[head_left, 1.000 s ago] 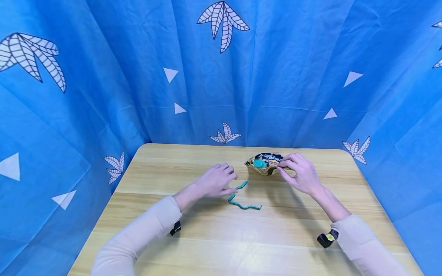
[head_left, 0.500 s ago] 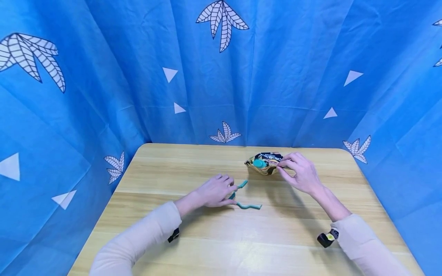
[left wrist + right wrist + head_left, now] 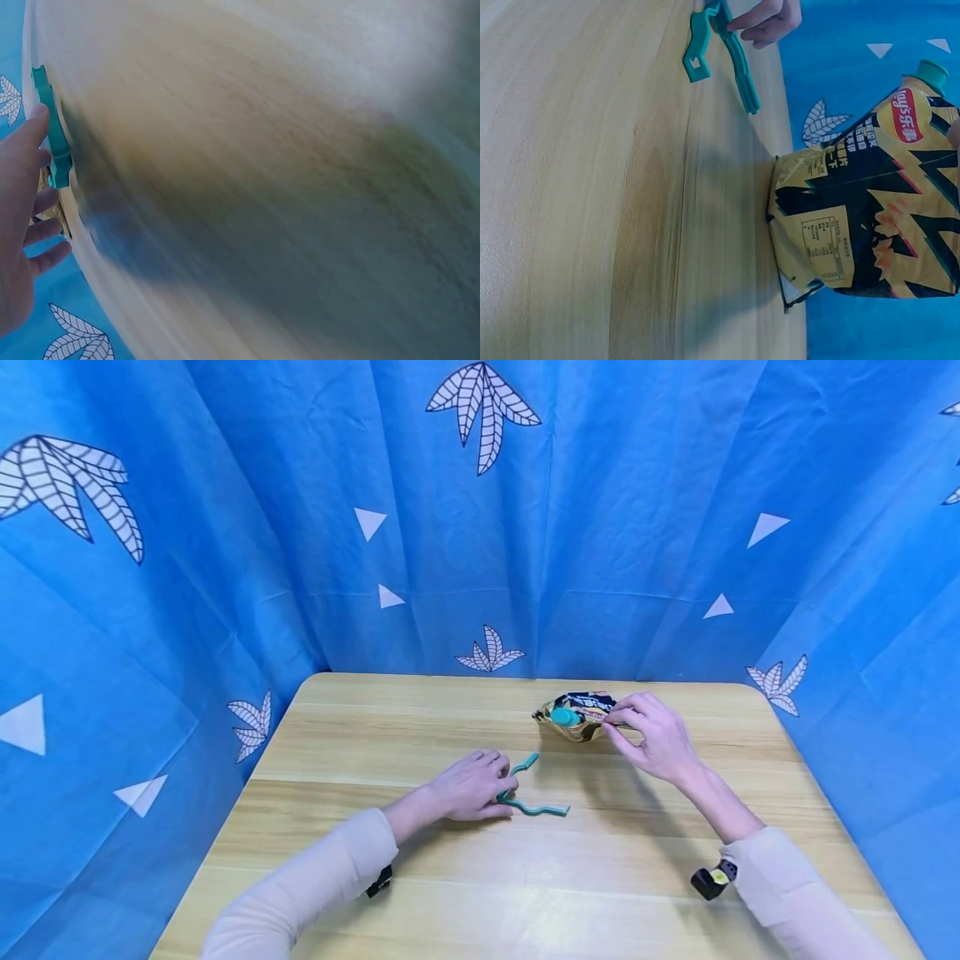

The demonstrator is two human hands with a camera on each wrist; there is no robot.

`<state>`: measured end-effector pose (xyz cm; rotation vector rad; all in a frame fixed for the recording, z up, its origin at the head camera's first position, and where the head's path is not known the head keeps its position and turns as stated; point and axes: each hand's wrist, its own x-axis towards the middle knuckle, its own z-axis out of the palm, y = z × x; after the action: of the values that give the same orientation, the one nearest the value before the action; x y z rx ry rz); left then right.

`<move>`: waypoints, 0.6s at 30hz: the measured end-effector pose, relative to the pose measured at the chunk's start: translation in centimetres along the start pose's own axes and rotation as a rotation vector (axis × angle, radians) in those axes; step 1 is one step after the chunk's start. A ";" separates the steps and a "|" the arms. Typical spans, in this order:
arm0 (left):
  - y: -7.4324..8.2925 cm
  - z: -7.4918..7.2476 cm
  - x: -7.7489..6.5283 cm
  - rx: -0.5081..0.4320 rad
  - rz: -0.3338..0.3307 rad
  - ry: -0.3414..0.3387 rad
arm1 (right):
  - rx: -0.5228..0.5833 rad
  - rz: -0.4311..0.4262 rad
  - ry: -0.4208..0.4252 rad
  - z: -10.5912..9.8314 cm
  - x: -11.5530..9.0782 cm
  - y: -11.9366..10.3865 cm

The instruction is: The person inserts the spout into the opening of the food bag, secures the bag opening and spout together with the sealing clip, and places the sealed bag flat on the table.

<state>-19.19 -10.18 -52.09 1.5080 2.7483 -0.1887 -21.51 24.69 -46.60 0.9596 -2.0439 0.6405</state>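
- Judging step in hand: prob. taking hold of teal clip (image 3: 534, 811) w/ L hand (image 3: 472, 787) while steadying chip bag (image 3: 870, 187) w/ R hand (image 3: 656, 739); not yet fitting clip to bag.
- Reading table (image 3: 375, 702) as dial, 12 at curtain (image 3: 450, 560).
- Finding bag at approx 1 o'clock, standing on table, mouth up; spotting teal cap (image 3: 564, 717) at mouth, on bag's 9 o'clock side.
- Finding clip nr dial centre, approx 7 o'clock from bag, lying apart from it; opening out in V, pointing one arm to approx 1, other to approx 4.
- L hand, at approx 10 o'clock: holding narrow gap, curving thumb + fingers round clip's hinge end, seemingly pinching; not being able to tell grip firmness.
- R hand, at approx 2 o'clock: pinching bag rim betw. thumb + fingertips on bag's 3 o'clock side, leaving hardly any gap.
- Judging next move: prob. calling for firm pinch on hinge, then lifting clip toward 1 o'clock, keeping V spread, holding rim steady.
- Risking: tipping bag or letting clip slip.
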 end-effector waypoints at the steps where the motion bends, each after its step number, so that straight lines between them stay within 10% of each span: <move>1: 0.0 0.1 0.0 -0.001 0.000 0.001 | 0.001 0.001 -0.001 0.0 0.0 0.0; 18: 0.0 1.1 -0.2 -0.005 0.005 0.035 | 0.012 0.005 -0.009 -0.2 0.1 -0.1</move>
<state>-19.12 -10.44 -53.17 1.5313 2.7696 -0.1563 -21.35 24.74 -46.41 0.9666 -2.0532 0.6529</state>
